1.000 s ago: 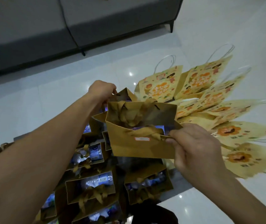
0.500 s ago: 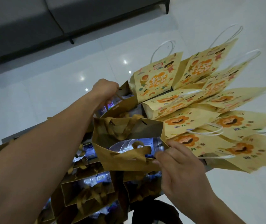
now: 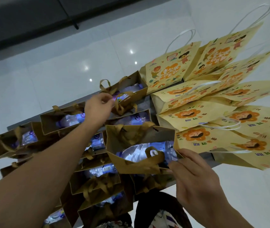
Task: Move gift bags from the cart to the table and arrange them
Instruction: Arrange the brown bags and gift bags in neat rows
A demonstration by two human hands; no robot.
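Two hands work among the bags. My right hand (image 3: 196, 183) now pinches the brown gift bag (image 3: 140, 145), lowered onto the desk (image 3: 147, 102) beside the yellow bags (image 3: 196, 116); my left hand (image 3: 98, 106) has reached farther, gripping a rear bag's handle (image 3: 118, 104).

left forearm (image 3: 32, 178) cut off by the lower left edge. right hand (image 3: 195, 180) fingertips tucked behind the near brown bag (image 3: 139, 145). table (image 3: 147, 102) surface almost wholly covered by bags. bottles (image 3: 137, 153) inside blurred, labels unreadable. yellow printed bags (image 3: 213, 116) clipped at the right edge, lettering too soft to read. dark sofa (image 3: 32, 14) cropped at the top.
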